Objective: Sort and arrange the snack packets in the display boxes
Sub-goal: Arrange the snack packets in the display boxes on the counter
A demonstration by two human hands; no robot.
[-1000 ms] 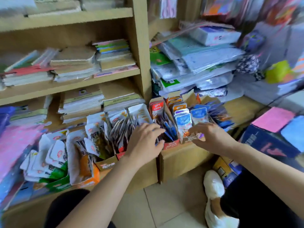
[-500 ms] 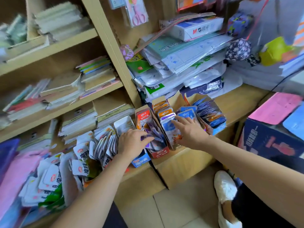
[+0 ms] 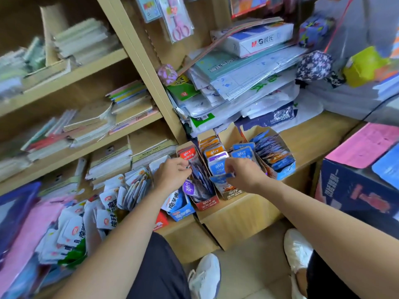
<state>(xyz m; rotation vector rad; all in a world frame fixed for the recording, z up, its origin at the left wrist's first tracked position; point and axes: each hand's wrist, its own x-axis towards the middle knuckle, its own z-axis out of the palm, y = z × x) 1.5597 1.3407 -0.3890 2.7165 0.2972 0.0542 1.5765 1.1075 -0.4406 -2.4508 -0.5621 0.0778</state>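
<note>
Three cardboard display boxes stand side by side on a low wooden ledge. My left hand [image 3: 172,175] is curled over the red-fronted box [image 3: 205,205], fingertips pinching a dark packet near its top; a purple packet [image 3: 190,188] sticks out just below. My right hand [image 3: 244,175] pinches a blue snack packet [image 3: 221,179] above the middle box [image 3: 232,194], which holds orange, purple and blue packets. The right box [image 3: 286,172] is packed with dark blue packets. White snack packets [image 3: 112,199] stand in rows to the left.
Wooden shelves [image 3: 71,80] with stacked notebooks rise at the left. Piled plastic-wrapped stationery [image 3: 248,83] sits behind the boxes. A dark blue carton [image 3: 354,190] with pink and blue sheets stands at the right. A small blue box [image 3: 180,210] lies by the red one. My shoes rest on the tiled floor.
The view has tilted and closed in on the boxes. My left hand moved from the white packets to the red-fronted box. My right hand has lifted a blue packet from the middle box.
</note>
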